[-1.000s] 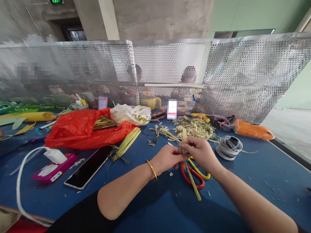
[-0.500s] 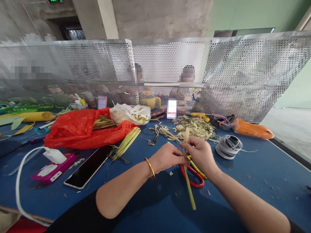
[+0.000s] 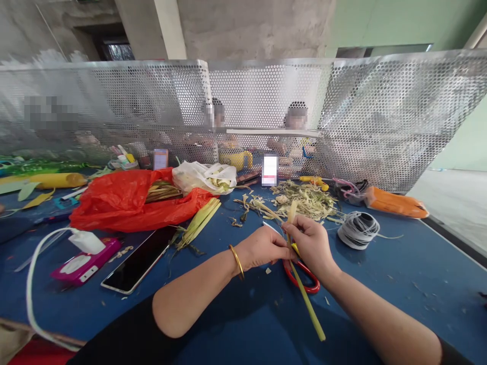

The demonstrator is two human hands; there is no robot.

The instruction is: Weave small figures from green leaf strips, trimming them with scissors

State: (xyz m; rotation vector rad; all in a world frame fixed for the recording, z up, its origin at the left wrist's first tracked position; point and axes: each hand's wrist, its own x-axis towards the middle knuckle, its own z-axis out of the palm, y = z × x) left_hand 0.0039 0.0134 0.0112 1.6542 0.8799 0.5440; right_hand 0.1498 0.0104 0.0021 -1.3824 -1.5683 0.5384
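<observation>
Both hands meet over the blue table around a pale green plant strip (image 3: pixel 309 310), perhaps a stalk or folded leaf. My left hand (image 3: pixel 268 246), with a gold bangle at the wrist, pinches the strip near its middle. My right hand (image 3: pixel 309 239) grips it higher up, and a pale end pokes out above the fingers. The strip's long lower end slants down to the right. Beneath the hands lie scissors with red handles (image 3: pixel 304 279), partly covered by the hands. A yellow-handled tool (image 3: pixel 295 248) shows a little between the hands.
A heap of dry plant scraps (image 3: pixel 304 198) lies beyond the hands. To the right are a spool of grey cord (image 3: pixel 358 230) and an orange packet (image 3: pixel 395 202). On the left are a red plastic bag (image 3: pixel 114 203), a phone (image 3: pixel 137 263) and a purple power strip (image 3: pixel 87 261). A perforated metal screen (image 3: pixel 262 91) stands behind.
The strip's lower end has swung to the right. My right hand has shifted slightly left and down, covering more of the yellow-handled tool. Both hands keep their hold.
</observation>
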